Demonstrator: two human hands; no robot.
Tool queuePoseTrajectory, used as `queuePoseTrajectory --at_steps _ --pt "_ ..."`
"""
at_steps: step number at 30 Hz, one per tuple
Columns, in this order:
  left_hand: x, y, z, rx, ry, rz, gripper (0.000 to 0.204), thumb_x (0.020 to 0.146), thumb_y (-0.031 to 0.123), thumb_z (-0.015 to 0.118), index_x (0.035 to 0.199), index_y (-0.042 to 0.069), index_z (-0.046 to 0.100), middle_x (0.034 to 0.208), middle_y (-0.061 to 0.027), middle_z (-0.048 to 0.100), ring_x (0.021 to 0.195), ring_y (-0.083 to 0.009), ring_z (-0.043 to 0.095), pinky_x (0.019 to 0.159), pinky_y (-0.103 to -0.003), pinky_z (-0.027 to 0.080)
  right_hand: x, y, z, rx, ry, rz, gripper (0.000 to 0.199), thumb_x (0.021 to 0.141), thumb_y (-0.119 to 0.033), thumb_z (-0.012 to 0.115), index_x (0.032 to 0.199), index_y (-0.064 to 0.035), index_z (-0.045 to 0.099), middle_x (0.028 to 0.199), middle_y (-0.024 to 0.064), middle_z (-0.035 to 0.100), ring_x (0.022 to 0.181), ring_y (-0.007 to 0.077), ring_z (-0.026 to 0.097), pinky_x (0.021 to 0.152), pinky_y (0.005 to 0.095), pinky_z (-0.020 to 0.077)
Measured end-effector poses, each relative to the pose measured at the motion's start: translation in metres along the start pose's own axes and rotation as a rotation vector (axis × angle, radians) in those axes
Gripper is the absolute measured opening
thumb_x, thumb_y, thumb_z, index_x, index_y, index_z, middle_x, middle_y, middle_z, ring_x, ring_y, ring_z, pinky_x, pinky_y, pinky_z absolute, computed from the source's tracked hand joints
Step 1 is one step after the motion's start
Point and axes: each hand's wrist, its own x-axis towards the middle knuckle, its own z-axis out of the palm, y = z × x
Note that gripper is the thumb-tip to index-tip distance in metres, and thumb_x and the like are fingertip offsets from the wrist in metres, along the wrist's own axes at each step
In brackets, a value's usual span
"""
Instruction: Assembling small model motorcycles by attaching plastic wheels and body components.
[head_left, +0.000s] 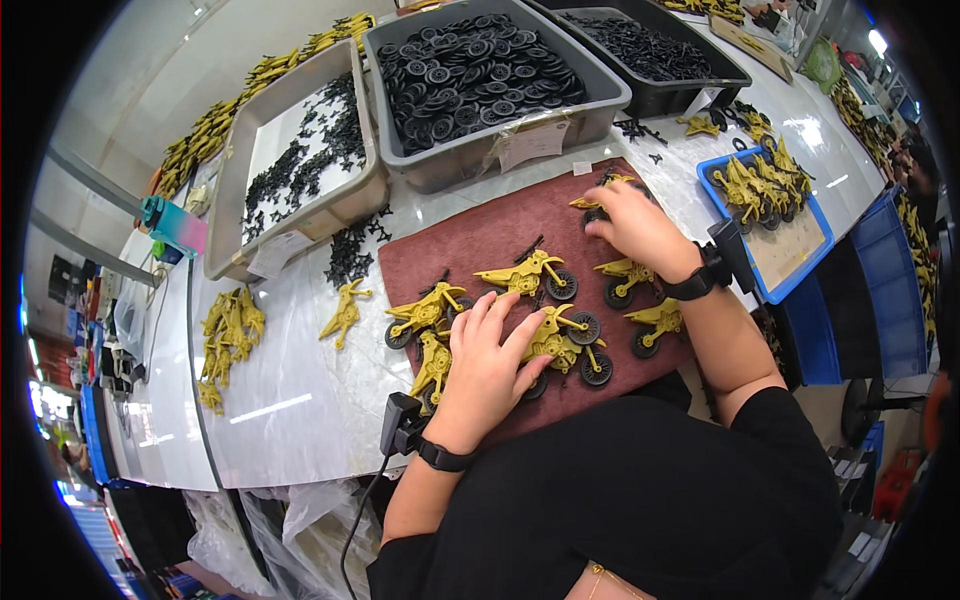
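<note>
Several yellow toy motorcycles with black wheels lie on a dark red cloth mat [420, 250] in front of me. My left hand [485, 355] rests over the near middle group with its fingers spread, touching a toy motorcycle [562, 335] beside the thumb. At the mat's far right corner, my right hand [635, 228] has its fingers bent around another toy motorcycle [590, 203], which it partly covers. Below that hand lie a toy motorcycle [625, 272] and one more near the mat's right edge. A wheel-less toy motorcycle [525, 275] with one black wheel fitted sits farther up the mat.
Grey bins of black wheels [480, 80] and small black parts [310, 150] stand behind the mat. A black bin [735, 82] is at the far right. Yellow bodies [232, 330] lie left. The blue tray [780, 285] at right holds toy motorcycles. A cable [355, 520] hangs near my left arm.
</note>
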Motion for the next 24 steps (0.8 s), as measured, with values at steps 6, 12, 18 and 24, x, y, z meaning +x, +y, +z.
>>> queuePoseTrajectory --at_steps 6,12,18,24 --pt "-0.005 -0.004 -0.010 0.009 0.074 -0.025 0.041 0.077 0.015 0.075 0.116 0.012 0.064 0.130 -0.0134 0.052 0.125 -0.0349 0.046 0.103 -0.047 0.035 0.005 0.009 0.003 -0.247 0.081 -0.025 0.047 0.081 -0.020 0.071 0.124 -0.0069 0.056 0.119 0.0143 0.057 0.111 0.0358 0.054 0.093 0.0433 0.0470" --pt "-0.023 -0.073 -0.045 0.115 0.238 -0.326 0.032 0.080 0.011 0.069 0.111 0.009 0.065 0.125 -0.0161 0.056 0.115 -0.0361 0.053 0.096 -0.046 0.042 -0.011 -0.008 -0.006 -0.055 0.023 -0.020 0.048 0.080 -0.015 0.072 0.125 -0.0066 0.057 0.121 0.0151 0.056 0.113 0.0346 0.054 0.096 0.0400 0.0454" --pt "-0.055 -0.146 -0.073 0.378 0.100 -0.703 0.034 0.080 0.008 0.068 0.114 0.006 0.063 0.120 -0.0161 0.059 0.111 -0.0364 0.055 0.092 -0.045 0.046 -0.016 -0.014 -0.021 0.150 -0.050 0.085 0.041 0.084 -0.016 0.069 0.122 -0.0037 0.059 0.116 0.0172 0.058 0.105 0.0324 0.060 0.090 0.0380 0.0491" --pt "-0.058 -0.160 -0.067 0.361 0.056 -0.778 0.039 0.077 0.010 0.070 0.113 0.002 0.060 0.108 -0.0182 0.061 0.103 -0.0371 0.057 0.087 -0.043 0.047 -0.021 0.000 -0.017 0.182 -0.001 0.029 0.036 0.086 -0.016 0.069 0.118 -0.0027 0.060 0.112 0.0161 0.059 0.098 0.0296 0.062 0.086 0.0363 0.0512"
